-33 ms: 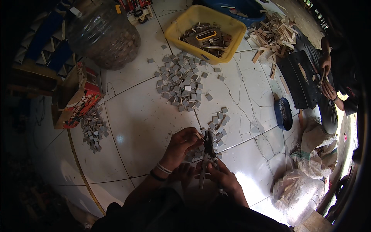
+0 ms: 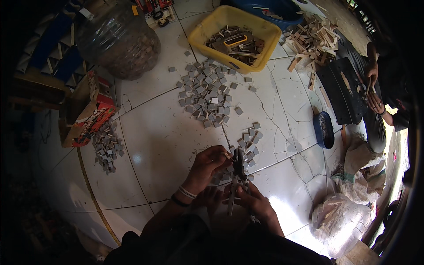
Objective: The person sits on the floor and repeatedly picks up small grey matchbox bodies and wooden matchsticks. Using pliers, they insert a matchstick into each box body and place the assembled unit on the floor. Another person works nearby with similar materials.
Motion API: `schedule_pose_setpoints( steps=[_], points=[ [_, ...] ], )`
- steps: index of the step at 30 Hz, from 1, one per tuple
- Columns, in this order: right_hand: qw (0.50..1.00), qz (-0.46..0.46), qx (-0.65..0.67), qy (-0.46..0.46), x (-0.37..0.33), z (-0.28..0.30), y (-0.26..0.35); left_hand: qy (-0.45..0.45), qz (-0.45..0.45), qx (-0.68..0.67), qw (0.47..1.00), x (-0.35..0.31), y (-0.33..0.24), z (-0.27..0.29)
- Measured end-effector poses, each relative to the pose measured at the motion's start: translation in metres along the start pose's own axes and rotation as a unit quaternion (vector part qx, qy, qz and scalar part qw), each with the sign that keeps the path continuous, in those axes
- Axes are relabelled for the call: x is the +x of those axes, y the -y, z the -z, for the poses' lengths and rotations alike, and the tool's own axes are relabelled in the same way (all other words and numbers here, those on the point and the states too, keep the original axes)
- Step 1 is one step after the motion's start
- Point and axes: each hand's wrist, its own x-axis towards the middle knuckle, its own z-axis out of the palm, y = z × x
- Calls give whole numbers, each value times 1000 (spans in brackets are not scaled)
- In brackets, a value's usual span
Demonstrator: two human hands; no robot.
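My left hand is closed, pinching a small wooden piece with a thin wire sticking out of it. My right hand is wrapped round the handles of a pair of pliers. The jaws point away from me, right beside the wire; whether they grip it I cannot tell. Small grey-topped square blocks lie on the tiles just beyond and partly behind the pliers. Farther off spreads a larger heap of the same blocks, several with thin wires showing.
A yellow tub of dark pieces stands at the back, with a blue basin behind it. To the left are a red carton, another block pile and a big clear plastic container. At right, another person's hands work over a black board.
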Motion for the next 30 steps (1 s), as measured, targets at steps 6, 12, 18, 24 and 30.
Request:
schedule_pose_setpoints(
  steps=[6, 12, 18, 24, 30],
  points=[
    [999, 19, -26, -5, 2, 1, -3, 12, -13, 19, 1000, 1, -3, -1],
    [999, 8, -46, -7, 4, 4, -4, 11, -13, 17, 1000, 3, -3, 0],
    [999, 23, -42, -8, 0, -4, 4, 14, -12, 11, 1000, 2, -2, 1],
    [995, 6, -86, -40, 13, 0, -11, 5, -3, -4, 1000, 3, 4, 7],
    [990, 51, -130, -30, 42, 7, -45, -15, 14, 14, 1000, -2, 13, 8]
  ],
)
